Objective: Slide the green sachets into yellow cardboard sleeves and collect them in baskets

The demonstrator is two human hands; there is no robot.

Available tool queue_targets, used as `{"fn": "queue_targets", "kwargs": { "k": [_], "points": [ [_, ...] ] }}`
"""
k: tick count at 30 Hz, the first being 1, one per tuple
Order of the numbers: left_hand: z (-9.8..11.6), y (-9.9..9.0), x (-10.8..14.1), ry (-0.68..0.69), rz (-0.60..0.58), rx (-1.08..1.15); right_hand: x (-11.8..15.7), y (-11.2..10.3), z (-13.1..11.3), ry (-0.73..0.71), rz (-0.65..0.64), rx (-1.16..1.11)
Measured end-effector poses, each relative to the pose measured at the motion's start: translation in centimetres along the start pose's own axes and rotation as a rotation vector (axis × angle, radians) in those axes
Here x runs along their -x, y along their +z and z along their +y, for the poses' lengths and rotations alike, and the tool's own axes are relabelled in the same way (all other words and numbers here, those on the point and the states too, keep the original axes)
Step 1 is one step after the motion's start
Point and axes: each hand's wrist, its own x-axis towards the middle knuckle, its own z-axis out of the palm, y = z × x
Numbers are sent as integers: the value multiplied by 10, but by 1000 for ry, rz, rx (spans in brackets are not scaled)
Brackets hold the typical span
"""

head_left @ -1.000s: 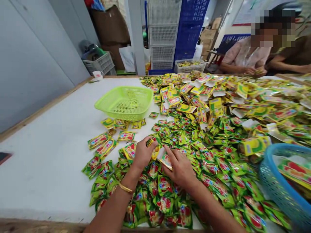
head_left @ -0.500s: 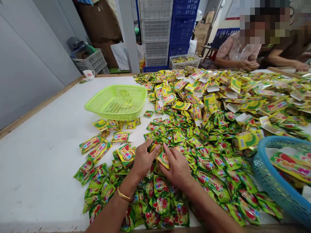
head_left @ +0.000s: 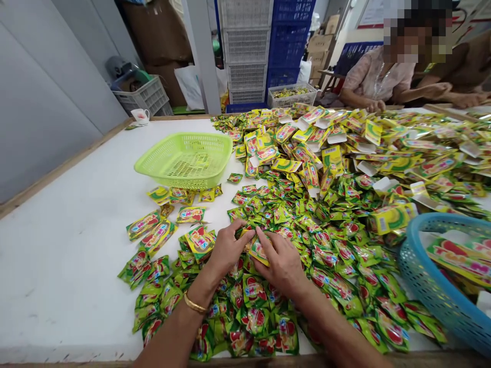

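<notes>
Over the packet pile, my left hand (head_left: 229,249) and my right hand (head_left: 283,259) meet at a small yellow-green cardboard box (head_left: 259,251) with a watermelon print. My right fingers and thumb grip the box along its sides. At its upper left end my left thumb and fingers are closed; a bit of green shows there, but the fingers hide most of it. Green watermelon-print packets (head_left: 253,291) lie beneath and around both hands. Just left of my left hand rests a printed box (head_left: 200,241), with other boxes (head_left: 157,236) further left.
A lime-green basket (head_left: 180,182) stands at the back left, and a blue basket (head_left: 425,276) holding boxes is at the right. Many open boxes (head_left: 332,159) are heaped behind the packets. A cup (head_left: 140,117) sits near the far edge. Two people (head_left: 378,76) sit across the table.
My hands stay at the box with only a slight shift of the fingers; less green shows between them. Across the table, the nearer person's hands have moved apart.
</notes>
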Motion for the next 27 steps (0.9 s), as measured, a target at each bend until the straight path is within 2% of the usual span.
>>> {"fn": "queue_targets", "kwargs": {
  "k": [3,6,9,11,17,23,25,27],
  "points": [
    [-2,0,0,91,-26,-56,3,1,1,5,-33,-34],
    [-1,-5,0,157,-119,-105,5,1,2,-9,-58,-31],
    [3,-9,1,227,-222,-131,3,-1,4,-14,-29,9],
    [6,-10,2,256,-251,-146,1,-4,5,-23,-4,33],
    [9,-7,3,120,-161,-149,-1,-6,6,-77,0,68],
    [11,-4,7,193,-233,-402,2,-5,6,-153,-40,71],
    [11,-8,8,204,-249,-397,2,-6,6,-149,-43,71],
    [11,-15,7,179,-279,-286,0,-7,5,-125,-27,66]
  ]
}}
